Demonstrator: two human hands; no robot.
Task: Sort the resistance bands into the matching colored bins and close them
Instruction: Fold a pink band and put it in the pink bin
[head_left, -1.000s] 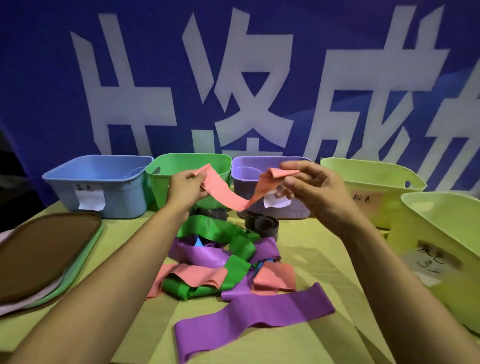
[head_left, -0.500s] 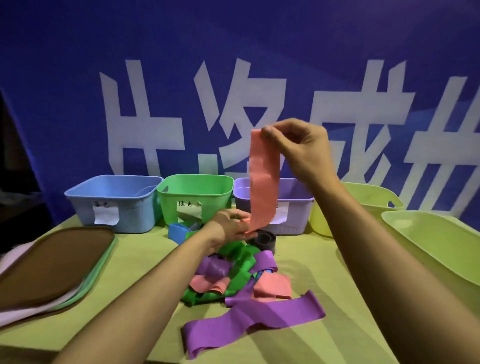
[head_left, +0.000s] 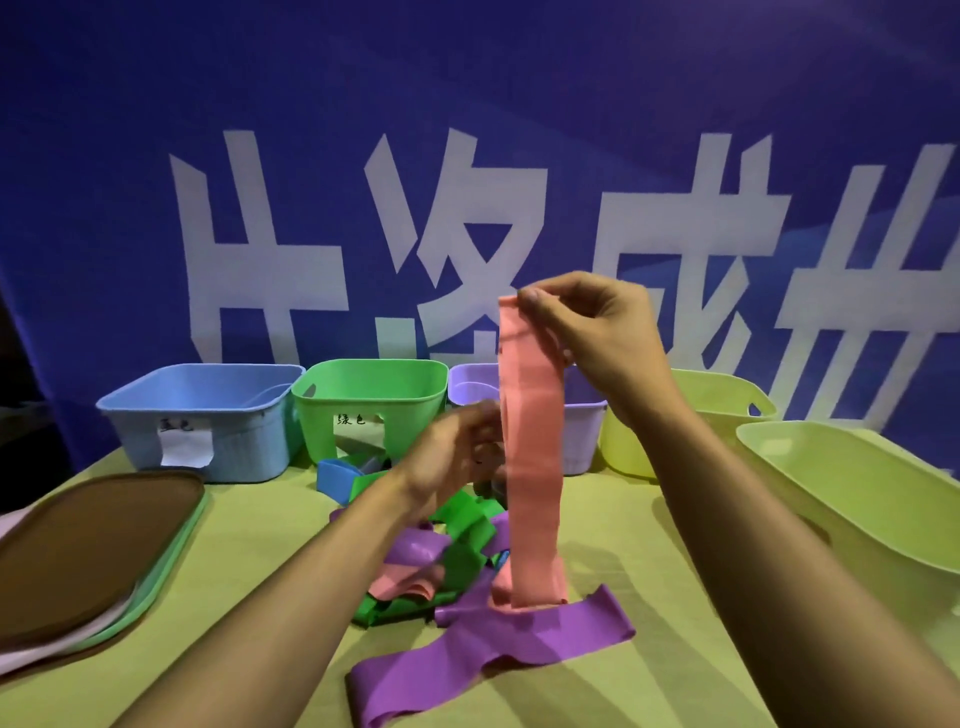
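Note:
My right hand (head_left: 597, 332) pinches the top end of a pink resistance band (head_left: 532, 467), which hangs straight down to the pile of bands (head_left: 441, 561) on the table. My left hand (head_left: 452, 462) is blurred, with loosely curled fingers beside the band's left edge, and it holds nothing that I can see. A long purple band (head_left: 493, 649) lies in front of the pile. Green, purple and pink bands are tangled in it, and a blue band (head_left: 335, 478) lies behind. All uncovered, the blue bin (head_left: 208, 415), green bin (head_left: 369, 400) and purple bin (head_left: 467, 389) stand in a row at the back.
Two yellow-green bins stand to the right, one at the back (head_left: 717, 400) and a larger one nearer (head_left: 857, 493). A stack of lids (head_left: 93, 545), brown on top, lies at the left table edge. A blue banner with white characters hangs behind.
My right hand has held the band's top end up while the lower end dropped out of my left hand. The band now hangs at full length, and my left hand has risen beside it.

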